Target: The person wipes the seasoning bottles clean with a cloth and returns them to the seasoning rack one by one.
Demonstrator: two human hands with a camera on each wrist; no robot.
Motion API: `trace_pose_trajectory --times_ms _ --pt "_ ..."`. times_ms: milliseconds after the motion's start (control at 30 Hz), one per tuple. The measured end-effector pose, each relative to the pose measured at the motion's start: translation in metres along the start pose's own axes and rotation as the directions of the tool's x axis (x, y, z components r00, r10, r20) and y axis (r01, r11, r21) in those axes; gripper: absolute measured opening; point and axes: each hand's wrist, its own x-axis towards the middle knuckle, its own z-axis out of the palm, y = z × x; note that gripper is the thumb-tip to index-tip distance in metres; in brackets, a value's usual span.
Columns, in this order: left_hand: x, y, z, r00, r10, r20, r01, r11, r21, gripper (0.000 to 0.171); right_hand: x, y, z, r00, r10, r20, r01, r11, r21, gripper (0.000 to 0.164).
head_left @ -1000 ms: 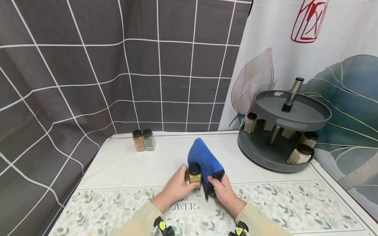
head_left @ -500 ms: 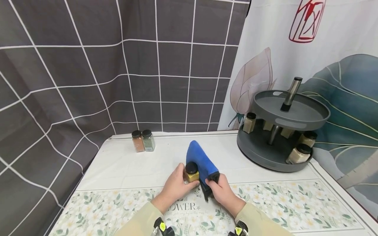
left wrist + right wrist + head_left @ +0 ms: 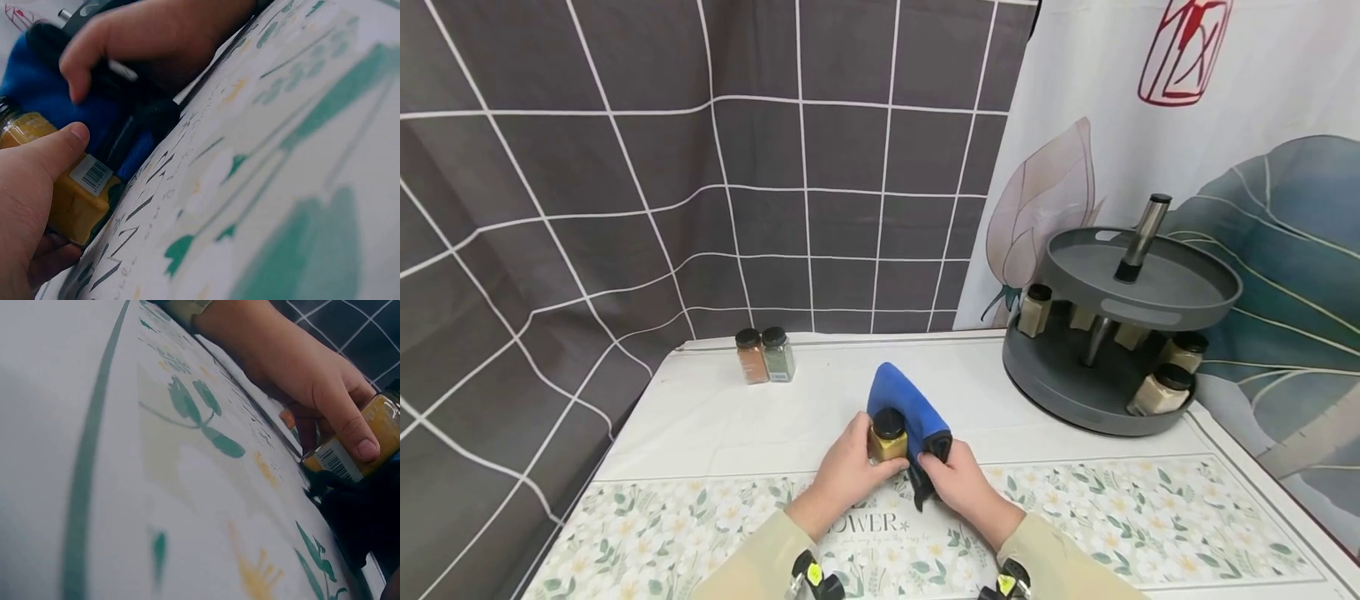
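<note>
My left hand [image 3: 848, 468] grips a small square spice jar [image 3: 889, 448] with yellow contents and a black lid, low over the table's front half. In the left wrist view the thumb lies along the yellow jar [image 3: 75, 212], near a barcode label. My right hand [image 3: 966, 485] pinches a blue cloth [image 3: 901, 398] with black trim, close against the jar's right side. The right wrist view shows the jar [image 3: 382, 425] tilted, with the dark part of the cloth [image 3: 350, 519] beside it. Whether its base touches the table cannot be made out.
Two spice jars, one with orange contents [image 3: 752, 360] and one green [image 3: 778, 360], stand side by side at the back left. A grey two-tier turntable [image 3: 1063, 408] at the right carries several pale jars on its lower tier. A floral mat [image 3: 1135, 517] covers the table's front.
The cloth has slid slightly left and down against the jar, and the right hand has shifted a little left with it. The left hand keeps its hold on the jar.
</note>
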Motion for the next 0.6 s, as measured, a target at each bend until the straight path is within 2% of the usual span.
trace_pose_trajectory --times_ms 100,200,267,333,400,467,533,600 --pt "-0.0002 -0.0005 0.0002 1.000 -0.016 0.015 0.017 1.000 -0.005 0.061 -0.0005 0.0003 0.0002 1.000 -0.004 -0.019 0.004 1.000 0.006 0.024" --pt "0.0003 -0.0009 0.0004 0.999 -0.025 0.022 0.025 1.000 -0.003 0.061 -0.0001 0.0001 0.0004 0.999 0.034 0.013 -0.034 0.999 0.008 0.029" --pt "0.0008 -0.0009 0.0001 0.999 -0.038 0.029 0.038 0.999 -0.005 0.062 0.0013 -0.0002 0.0012 0.996 0.084 0.037 -0.082 0.996 -0.033 0.023" --pt "0.0009 -0.0014 -0.0004 0.998 -0.038 0.041 0.039 0.999 -0.016 0.062 0.0022 -0.0001 0.0017 0.995 0.099 0.031 -0.097 0.993 -0.071 0.017" --pt "0.0002 -0.0026 -0.0018 0.998 -0.021 0.055 0.024 0.998 -0.064 0.059 0.0027 0.0006 0.0022 0.996 0.089 0.004 -0.088 0.993 -0.075 0.018" --pt "-0.0008 -0.0050 -0.0033 0.998 0.014 0.061 -0.004 0.988 -0.152 0.049 0.0029 0.0013 0.0028 0.997 0.081 -0.017 -0.082 0.994 -0.075 0.022" --pt "-0.0021 -0.0071 -0.0051 0.997 0.053 0.063 -0.035 0.968 -0.249 0.043 0.0030 0.0014 0.0029 0.997 0.070 -0.029 -0.072 0.995 -0.076 0.027" --pt "-0.0024 -0.0083 -0.0060 0.995 0.086 0.058 -0.063 0.944 -0.324 0.048 0.0028 0.0010 0.0027 0.997 0.074 -0.025 -0.076 0.994 -0.075 0.032"
